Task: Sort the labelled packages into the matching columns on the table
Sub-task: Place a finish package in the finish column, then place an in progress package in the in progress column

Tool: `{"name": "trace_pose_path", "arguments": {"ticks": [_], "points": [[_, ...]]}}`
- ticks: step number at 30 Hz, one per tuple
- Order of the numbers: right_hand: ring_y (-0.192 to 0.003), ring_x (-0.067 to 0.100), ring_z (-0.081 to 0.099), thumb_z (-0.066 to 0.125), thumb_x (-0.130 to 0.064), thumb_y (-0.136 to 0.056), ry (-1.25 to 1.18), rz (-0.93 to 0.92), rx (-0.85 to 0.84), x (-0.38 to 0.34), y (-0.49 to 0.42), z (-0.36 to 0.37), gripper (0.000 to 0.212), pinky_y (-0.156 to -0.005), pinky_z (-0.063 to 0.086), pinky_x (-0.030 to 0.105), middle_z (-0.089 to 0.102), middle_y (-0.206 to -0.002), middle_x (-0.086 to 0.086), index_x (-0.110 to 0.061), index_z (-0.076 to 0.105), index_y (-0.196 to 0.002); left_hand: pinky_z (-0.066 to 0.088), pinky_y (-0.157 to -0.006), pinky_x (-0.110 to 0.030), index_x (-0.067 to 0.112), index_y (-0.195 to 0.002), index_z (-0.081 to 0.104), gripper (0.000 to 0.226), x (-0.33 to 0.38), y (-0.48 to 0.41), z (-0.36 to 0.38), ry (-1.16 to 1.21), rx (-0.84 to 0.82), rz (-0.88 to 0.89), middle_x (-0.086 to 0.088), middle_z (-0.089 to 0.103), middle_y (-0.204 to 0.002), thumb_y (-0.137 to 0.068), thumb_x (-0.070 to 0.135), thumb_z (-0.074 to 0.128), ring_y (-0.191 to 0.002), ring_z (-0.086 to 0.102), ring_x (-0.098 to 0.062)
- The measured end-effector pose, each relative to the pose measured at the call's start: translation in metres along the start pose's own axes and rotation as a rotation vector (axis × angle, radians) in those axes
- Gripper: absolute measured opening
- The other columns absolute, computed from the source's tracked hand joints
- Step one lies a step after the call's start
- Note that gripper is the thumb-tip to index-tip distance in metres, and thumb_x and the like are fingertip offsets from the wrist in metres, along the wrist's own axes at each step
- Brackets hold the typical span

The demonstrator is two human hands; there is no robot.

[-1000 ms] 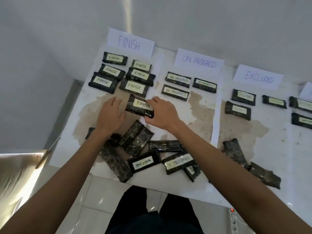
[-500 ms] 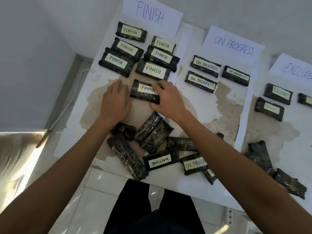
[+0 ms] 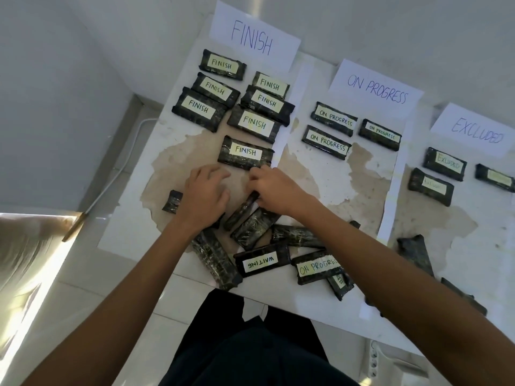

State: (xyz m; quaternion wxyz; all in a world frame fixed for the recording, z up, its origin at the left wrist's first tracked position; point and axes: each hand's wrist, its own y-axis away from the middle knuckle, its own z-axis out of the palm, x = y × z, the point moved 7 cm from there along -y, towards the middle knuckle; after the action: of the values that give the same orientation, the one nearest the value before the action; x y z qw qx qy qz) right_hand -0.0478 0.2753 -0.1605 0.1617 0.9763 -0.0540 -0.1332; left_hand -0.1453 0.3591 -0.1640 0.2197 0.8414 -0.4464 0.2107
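Note:
The FINISH package point(image 3: 245, 153) lies free at the bottom of the column under the FINISH sign point(image 3: 252, 37), below several other FINISH packages. Just below it, my left hand point(image 3: 204, 196) rests with relaxed fingers over the unsorted pile. My right hand point(image 3: 274, 188) curls its fingers on the top end of a face-down dark package point(image 3: 241, 210). In the pile lie a WAITING package point(image 3: 260, 263), an ON PROGRESS package point(image 3: 315, 267) and several face-down ones. Signs ON PROGRESS point(image 3: 376, 87) and EXCLUDED point(image 3: 473, 132) head their own columns of packages.
The white table point(image 3: 320, 188) has worn, stained patches, and paper strips point(image 3: 390, 207) divide the columns. Two more face-down packages point(image 3: 415, 253) lie at the front right. A white cable point(image 3: 122, 162) runs down at the table's left. A wall stands behind the signs.
Both hands have let go of the FINISH package, which now lies in its column, and have drawn back to the pile. My right hand has taken hold of a face-down package.

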Motion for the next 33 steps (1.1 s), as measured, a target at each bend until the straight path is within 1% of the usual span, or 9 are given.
{"name": "trace_pose_path", "arguments": {"ticks": [4,9,12,18,21,24,27,30,33], "points": [[-0.073,0.028,0.054,0.072,0.002,-0.066,-0.121,-0.022,0.338,0.0,0.019,-0.03,0.018,-0.058,0.046,0.035,0.059,-0.085,0.011,-0.006,0.066,-0.081,0.044,-0.093,-0.035,0.019,-0.128,0.053,0.04,0.008,0.016,-0.002,0.196,-0.142,0.034,-0.001,0.056,-0.123,-0.09,0.032,0.054,-0.11,0.051,-0.016],[-0.068,0.025,0.051,0.074,0.0,-0.067,-0.103,-0.047,0.571,-0.003,0.051,-0.057,0.015,-0.057,0.036,0.029,0.06,-0.081,0.009,-0.007,0.066,-0.078,0.048,-0.085,-0.028,0.021,-0.127,0.054,0.042,0.025,0.027,-0.014,0.329,-0.176,0.081,0.004,0.061,-0.112,-0.087,0.027,0.063,-0.098,0.055,-0.009],[-0.073,0.025,0.051,0.077,-0.007,-0.069,-0.103,-0.039,0.559,-0.001,0.061,-0.056,0.022,-0.06,0.041,0.033,0.06,-0.088,0.009,-0.008,0.067,-0.088,0.048,-0.081,-0.025,0.018,-0.127,0.055,0.047,0.031,0.025,-0.021,0.329,-0.126,0.086,0.0,0.061,-0.11,-0.082,0.021,0.069,-0.097,0.055,-0.012],[-0.1,0.023,0.049,0.076,-0.027,-0.074,-0.246,0.163,0.401,0.011,0.075,-0.05,0.057,-0.087,0.046,0.039,0.051,-0.119,0.006,-0.018,0.055,-0.126,0.039,-0.084,-0.012,0.016,-0.125,0.056,0.051,0.041,0.017,-0.027,0.273,-0.073,0.107,0.002,0.058,-0.116,-0.078,0.008,0.072,-0.102,0.051,-0.007],[-0.113,0.018,0.045,0.075,-0.027,-0.077,-0.596,0.472,0.363,0.021,0.088,-0.04,0.072,-0.097,0.043,0.035,0.042,-0.127,0.004,-0.021,0.038,-0.139,0.042,-0.088,-0.014,0.016,-0.125,0.056,0.05,0.049,0.015,-0.026,0.3,-0.061,0.113,0.0,0.057,-0.119,-0.078,0.008,0.072,-0.105,0.052,-0.008],[-0.105,0.02,0.057,0.071,-0.024,-0.083,-1.269,0.91,0.323,0.028,0.11,-0.013,0.075,-0.086,0.05,0.031,0.049,-0.123,0.006,-0.015,0.026,-0.143,0.045,-0.088,-0.022,0.013,-0.124,0.058,0.05,0.061,0.015,-0.023,0.309,-0.024,0.087,-0.002,0.059,-0.116,-0.077,0.013,0.073,-0.101,0.054,-0.01],[-0.093,0.025,0.069,0.062,-0.012,-0.09,-1.867,1.004,0.342,0.016,0.115,0.011,0.056,-0.082,0.056,0.034,0.063,-0.113,0.014,-0.003,0.033,-0.138,0.048,-0.087,-0.025,0.017,-0.121,0.059,0.047,0.079,0.021,-0.012,0.349,-0.036,0.096,0.001,0.061,-0.11,-0.076,0.015,0.074,-0.098,0.055,-0.01],[-0.085,0.025,0.069,0.056,-0.002,-0.092,-1.985,1.004,0.477,0.019,0.122,0.017,0.039,-0.077,0.058,0.032,0.066,-0.108,0.019,0.001,0.043,-0.128,0.047,-0.084,-0.022,0.018,-0.12,0.058,0.047,0.095,0.03,0.004,0.389,-0.07,0.096,0.002,0.06,-0.107,-0.076,0.016,0.074,-0.094,0.055,-0.009],[-0.085,0.025,0.069,0.057,0.0,-0.09,-2.014,1.065,0.587,0.032,0.133,0.024,0.043,-0.062,0.057,0.029,0.065,-0.113,0.02,0.0,0.042,-0.131,0.05,-0.082,-0.025,0.022,-0.121,0.058,0.042,0.108,0.034,0.018,0.396,-0.106,0.086,0.004,0.061,-0.107,-0.081,0.02,0.069,-0.092,0.057,-0.008]]}}
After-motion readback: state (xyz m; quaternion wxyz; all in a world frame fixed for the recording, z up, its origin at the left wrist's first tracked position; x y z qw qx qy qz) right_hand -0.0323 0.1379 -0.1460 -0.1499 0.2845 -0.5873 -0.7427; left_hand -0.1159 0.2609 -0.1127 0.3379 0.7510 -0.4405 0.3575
